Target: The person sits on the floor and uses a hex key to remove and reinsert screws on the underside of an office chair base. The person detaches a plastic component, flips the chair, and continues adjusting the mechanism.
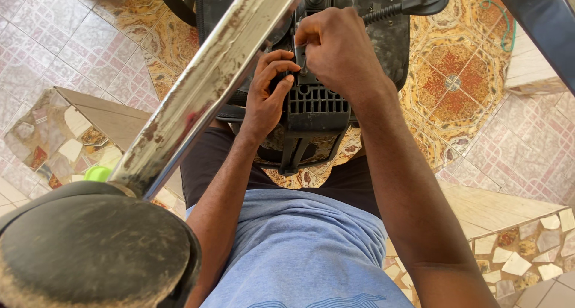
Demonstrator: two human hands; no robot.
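head view: dusty black plastic housing (314,107), slotted vents.

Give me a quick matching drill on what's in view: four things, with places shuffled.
Things:
1. left hand
2. right hand
3. metal tube
4. green object

Places:
A. runs diagonally across the left of the view
B. on the floor, low left, beside the tube
C. on the black machine, lower, fingers curled against it
D. on the machine, higher, pinching a small part

Pairs: 1-C, 2-D, 3-A, 4-B
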